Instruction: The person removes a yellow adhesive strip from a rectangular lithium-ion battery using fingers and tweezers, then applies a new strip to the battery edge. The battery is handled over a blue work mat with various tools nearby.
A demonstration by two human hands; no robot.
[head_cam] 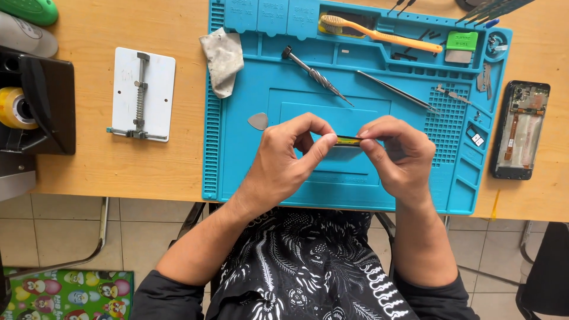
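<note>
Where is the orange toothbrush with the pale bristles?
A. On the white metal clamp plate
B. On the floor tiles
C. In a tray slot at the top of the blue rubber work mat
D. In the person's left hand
C. The orange toothbrush with pale bristles lies in a recessed slot along the far edge of the blue rubber work mat, away from both hands.

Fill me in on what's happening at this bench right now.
A person seated at a wooden desk pinches a thin, flat dark part between the left hand and the right hand, above a blue work mat. On the mat lie a screwdriver, tweezers, a grey pick and an orange toothbrush. An opened phone lies to the right of the mat.
</note>
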